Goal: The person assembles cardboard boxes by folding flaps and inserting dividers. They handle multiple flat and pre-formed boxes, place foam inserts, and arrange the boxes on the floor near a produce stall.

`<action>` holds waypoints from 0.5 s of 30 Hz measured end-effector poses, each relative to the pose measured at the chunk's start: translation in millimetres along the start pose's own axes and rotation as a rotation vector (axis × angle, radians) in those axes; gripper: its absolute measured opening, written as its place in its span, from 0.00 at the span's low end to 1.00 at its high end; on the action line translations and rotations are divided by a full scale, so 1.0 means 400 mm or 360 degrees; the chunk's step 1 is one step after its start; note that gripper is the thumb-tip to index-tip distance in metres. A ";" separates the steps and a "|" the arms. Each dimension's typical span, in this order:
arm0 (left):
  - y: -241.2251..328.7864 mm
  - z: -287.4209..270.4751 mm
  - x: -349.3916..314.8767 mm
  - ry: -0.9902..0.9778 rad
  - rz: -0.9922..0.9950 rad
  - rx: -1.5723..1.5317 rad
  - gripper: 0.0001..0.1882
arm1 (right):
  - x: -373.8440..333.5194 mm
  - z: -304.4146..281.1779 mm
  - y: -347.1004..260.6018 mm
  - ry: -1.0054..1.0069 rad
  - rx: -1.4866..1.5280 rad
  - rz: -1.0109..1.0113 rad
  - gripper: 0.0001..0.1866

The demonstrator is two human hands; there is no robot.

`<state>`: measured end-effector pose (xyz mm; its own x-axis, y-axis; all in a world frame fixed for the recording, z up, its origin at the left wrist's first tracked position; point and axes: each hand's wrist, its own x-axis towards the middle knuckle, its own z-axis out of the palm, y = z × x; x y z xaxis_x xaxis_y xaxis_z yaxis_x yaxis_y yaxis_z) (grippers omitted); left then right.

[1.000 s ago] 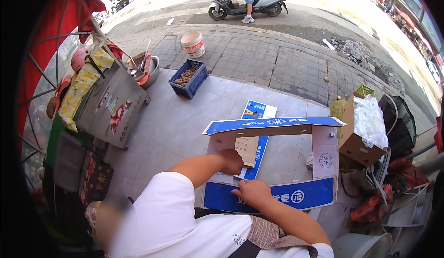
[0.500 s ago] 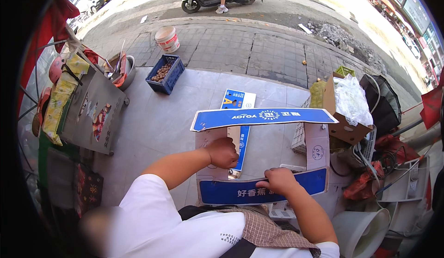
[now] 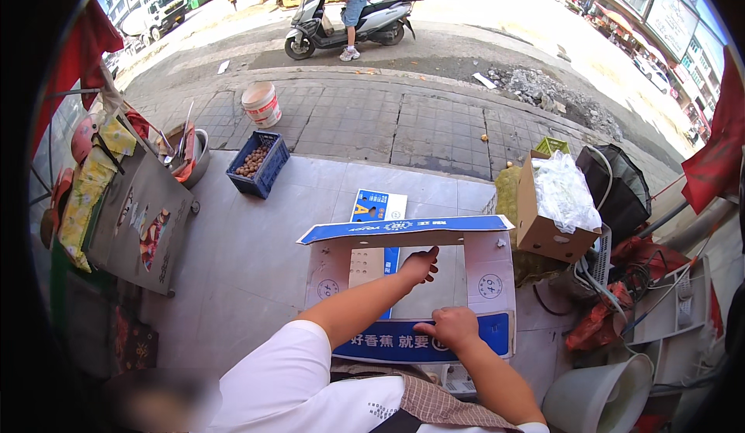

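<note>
In front of me is a cardboard carton with blue printed long sides (image 3: 466, 340), its bottom open so the tiles show through. My right hand (image 3: 454, 328) grips its near blue edge, thumb along the inner side and fingers mostly hidden beyond the edge. Over the carton's opening reaches my left hand (image 3: 423, 265), close to the far side panel. Its fingers are loosely apart and nothing shows in them. Past the far panel, partly under the carton, lies a blue-and-white cardboard piece (image 3: 394, 206) on the floor.
A blue crate (image 3: 273, 171) of round brown items and a white bucket (image 3: 261, 104) stand ahead left. At left is a grey cart (image 3: 140, 219). On the right are a brown box (image 3: 543, 227) with white plastic, and a white tub (image 3: 594, 390). A person stands by a scooter (image 3: 353, 37).
My left hand has moved from the carton's left end toward its far panel, and its fist has loosened. My right hand stays on the near edge. The carton has shifted slightly left and nearer in view.
</note>
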<state>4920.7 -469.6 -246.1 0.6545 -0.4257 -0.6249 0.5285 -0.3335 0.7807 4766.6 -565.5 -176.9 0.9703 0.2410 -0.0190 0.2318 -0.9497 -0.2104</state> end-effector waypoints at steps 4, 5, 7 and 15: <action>0.055 0.119 0.008 0.0166 0.0151 -0.0279 0.30 | 0.028 0.046 -0.068 -0.0178 0.0101 0.0063 0.30; 0.050 0.124 0.035 0.0312 0.0219 0.0037 0.28 | 0.032 0.058 -0.079 -0.0251 0.0136 0.0109 0.29; 0.029 0.122 0.075 0.0604 0.0359 0.0426 0.25 | 0.031 0.071 -0.105 -0.0320 0.0147 0.0063 0.23; 0.078 0.129 0.121 0.1064 0.0427 0.0375 0.19 | 0.018 0.109 -0.086 0.0268 0.0351 -0.0227 0.11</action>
<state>4940.8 -543.9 -251.5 0.9724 0.0579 -0.2259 0.2246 -0.4933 0.8404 4762.6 -522.5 -212.4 0.9312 0.3146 0.1841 0.3635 -0.8381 -0.4066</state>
